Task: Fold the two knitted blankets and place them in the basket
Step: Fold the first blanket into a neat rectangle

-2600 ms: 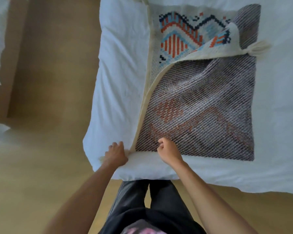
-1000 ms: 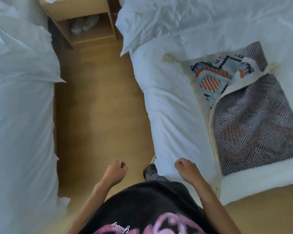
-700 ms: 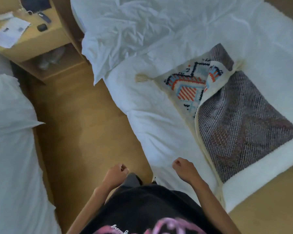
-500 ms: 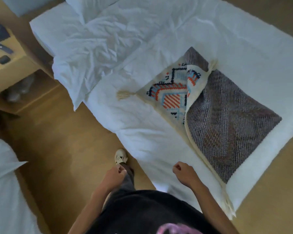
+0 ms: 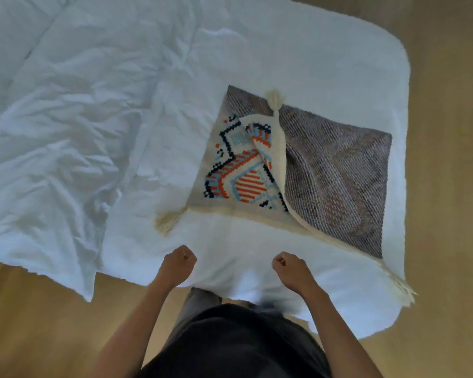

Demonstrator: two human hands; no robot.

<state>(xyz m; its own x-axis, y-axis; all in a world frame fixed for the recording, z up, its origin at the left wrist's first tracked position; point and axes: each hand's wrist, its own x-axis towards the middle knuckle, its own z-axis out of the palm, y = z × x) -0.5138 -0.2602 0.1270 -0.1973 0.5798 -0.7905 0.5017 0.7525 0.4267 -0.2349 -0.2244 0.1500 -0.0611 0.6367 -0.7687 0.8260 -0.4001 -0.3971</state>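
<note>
A knitted blanket (image 5: 336,170) lies partly folded on the white bed (image 5: 311,58), its grey-brown back side up on the right and its cream front with an orange, blue and black pattern showing on the left. Cream tassels hang from its corners. My left hand (image 5: 178,264) and my right hand (image 5: 288,268) hover over the bed's near edge, both curled into fists and holding nothing, a short way in front of the blanket. No basket and no second blanket are in view.
A crumpled white duvet (image 5: 55,148) covers the left part of the bed and hangs over its near edge. Wooden floor (image 5: 33,336) runs along the near side and past the bed's right end.
My hands let go of the blanket's near edge and closed into fists. I walked round the bed's corner to its side, so the blanket now lies turned in front of me.
</note>
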